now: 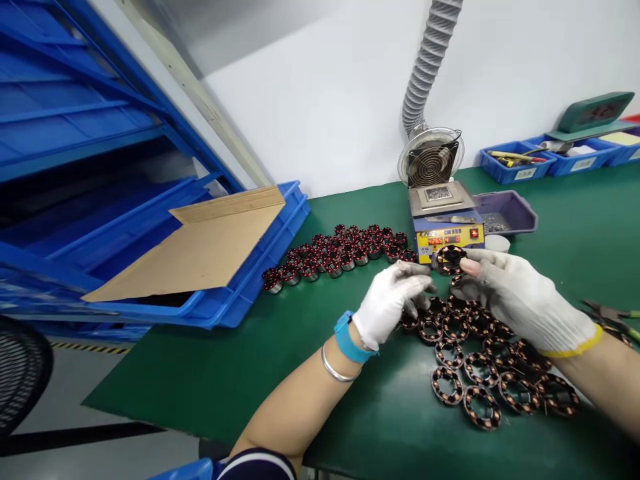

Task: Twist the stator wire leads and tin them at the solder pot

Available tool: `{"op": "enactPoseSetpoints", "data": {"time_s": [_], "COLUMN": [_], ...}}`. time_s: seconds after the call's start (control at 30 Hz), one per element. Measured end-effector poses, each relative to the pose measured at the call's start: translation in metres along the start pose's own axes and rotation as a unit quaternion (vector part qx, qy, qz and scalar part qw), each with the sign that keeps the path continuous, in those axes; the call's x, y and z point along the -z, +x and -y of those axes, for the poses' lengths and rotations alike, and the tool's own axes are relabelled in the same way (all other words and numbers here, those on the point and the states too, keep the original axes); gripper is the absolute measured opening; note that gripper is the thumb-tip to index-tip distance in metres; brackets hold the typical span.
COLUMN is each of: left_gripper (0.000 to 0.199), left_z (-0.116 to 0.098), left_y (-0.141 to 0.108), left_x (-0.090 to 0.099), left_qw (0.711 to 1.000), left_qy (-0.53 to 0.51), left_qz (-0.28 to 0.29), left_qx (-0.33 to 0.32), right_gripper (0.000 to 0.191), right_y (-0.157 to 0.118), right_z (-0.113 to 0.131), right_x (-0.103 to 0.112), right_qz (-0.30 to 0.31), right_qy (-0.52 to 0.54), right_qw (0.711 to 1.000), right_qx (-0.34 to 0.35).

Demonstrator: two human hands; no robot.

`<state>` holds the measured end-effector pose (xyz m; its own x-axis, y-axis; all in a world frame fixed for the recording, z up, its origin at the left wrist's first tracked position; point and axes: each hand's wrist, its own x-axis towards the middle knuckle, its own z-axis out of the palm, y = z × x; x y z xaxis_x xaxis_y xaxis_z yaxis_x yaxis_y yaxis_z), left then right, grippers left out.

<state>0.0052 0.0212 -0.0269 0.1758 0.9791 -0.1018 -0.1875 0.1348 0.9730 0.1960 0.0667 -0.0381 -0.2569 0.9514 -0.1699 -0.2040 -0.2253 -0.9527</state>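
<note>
My right hand [520, 293], in a white glove with a yellow cuff, pinches a copper-wound motor stator [449, 259] in front of the solder pot [447, 223]. To its left, my left hand [395, 297] wears a white glove with darkened fingertips. Its fingers are half bent and apart, with nothing visible in them, close to the held stator. Under and in front of both hands lie several loose stators [481, 407], ring-shaped with copper coils. Further left stands a cluster of upright stators [334, 268] with reddish windings.
A purple tray [520, 212] and a white round lid-like piece [497, 244] sit right of the pot. A grey duct [433, 60] hangs above it. Pliers [613, 313] lie at the right. Cardboard [200, 247] covers a blue crate [295, 220] on the left. Blue bins [517, 170] line the wall.
</note>
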Motion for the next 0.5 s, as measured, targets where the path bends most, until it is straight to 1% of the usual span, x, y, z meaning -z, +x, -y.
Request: {"op": "enactPoseSetpoints", "data": {"time_s": [0.07, 0.13, 0.2, 0.3, 0.33, 0.37, 0.4, 0.47, 0.5], "left_gripper": [0.042, 0.042, 0.038, 0.028, 0.026, 0.025, 0.025, 0.028, 0.03], "left_z": [0.007, 0.011, 0.01, 0.003, 0.002, 0.003, 0.005, 0.014, 0.02], "left_y": [0.002, 0.002, -0.001, -0.006, -0.008, -0.008, -0.008, -0.006, -0.005], "left_x": [-0.007, -0.012, -0.013, -0.01, -0.009, -0.009, -0.009, -0.012, -0.014], "left_qw": [1.0, 0.999, 0.999, 0.994, 0.991, 0.99, 0.989, 0.978, 0.963], "left_qy": [0.024, 0.03, 0.034, 0.071, 0.089, 0.107, 0.125, 0.164, 0.189], "left_qz": [0.005, 0.022, 0.031, 0.08, 0.086, 0.073, 0.037, -0.073, -0.124], "left_qx": [0.018, 0.011, -0.015, -0.035, -0.042, -0.053, -0.066, -0.11, -0.145], "right_gripper": [0.039, 0.038, 0.039, 0.042, 0.042, 0.041, 0.04, 0.038, 0.036], "right_y": [0.0, 0.001, 0.002, 0.004, 0.004, 0.004, 0.004, 0.003, 0.002], "right_z": [-0.002, -0.003, -0.003, -0.003, -0.002, -0.002, -0.002, -0.002, -0.003], "right_x": [0.0, 0.001, 0.002, 0.002, 0.002, 0.002, 0.001, -0.001, -0.002], "right_qz": [0.033, 0.039, 0.024, -0.012, -0.015, -0.012, -0.004, 0.019, 0.031], "right_qy": [0.012, 0.006, -0.001, -0.006, -0.008, -0.006, 0.0, 0.025, 0.041], "right_qw": [0.999, 0.999, 1.0, 1.0, 1.0, 1.0, 1.0, 0.999, 0.999], "right_qx": [0.007, 0.008, 0.008, 0.001, -0.004, -0.008, -0.01, -0.005, -0.003]}}
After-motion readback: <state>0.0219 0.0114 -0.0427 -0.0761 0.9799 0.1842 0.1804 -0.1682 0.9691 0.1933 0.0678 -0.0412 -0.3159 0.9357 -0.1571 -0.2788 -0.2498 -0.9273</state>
